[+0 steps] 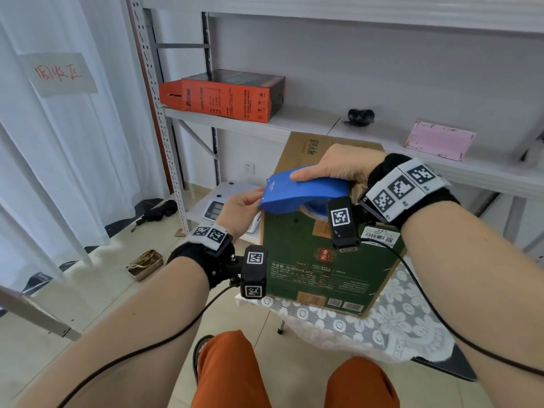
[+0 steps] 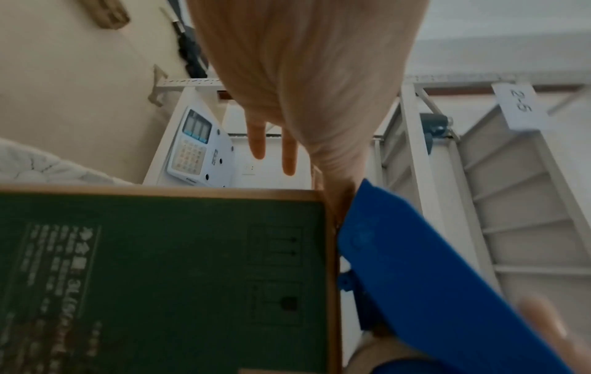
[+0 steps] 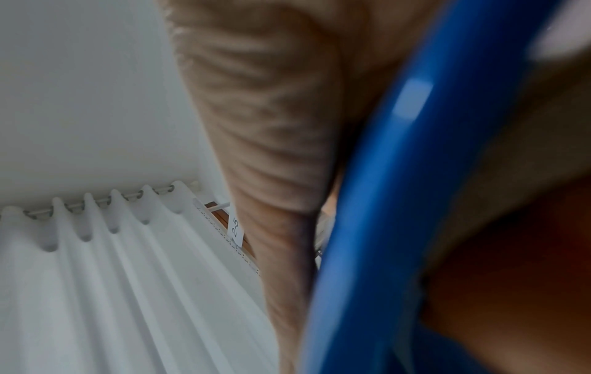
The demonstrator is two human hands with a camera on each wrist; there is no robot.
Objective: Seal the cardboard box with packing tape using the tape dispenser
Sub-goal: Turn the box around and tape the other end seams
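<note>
A green printed cardboard box [image 1: 323, 260] stands on a small table covered with a lace cloth [image 1: 406, 319]. My right hand [image 1: 323, 169] grips a blue tape dispenser [image 1: 303, 192] from above, thumb on its top, and holds it at the box's upper left edge. My left hand [image 1: 253, 198] is at the dispenser's front end by that corner. In the left wrist view two fingers [image 2: 257, 141] stretch straight past the box [image 2: 160, 278], and the thumb reaches down beside the dispenser [image 2: 431, 278]. Any tape is hidden. In the right wrist view, the dispenser [image 3: 383, 202] is a blurred blue band.
Behind the box is a metal shelf [image 1: 294, 119] with an orange-and-black carton [image 1: 223, 95], a black object [image 1: 360, 116] and a pink box [image 1: 438, 139]. A white scale [image 1: 217, 204] sits low on the left. White curtains [image 1: 59, 172] hang at the left. My knees are just below.
</note>
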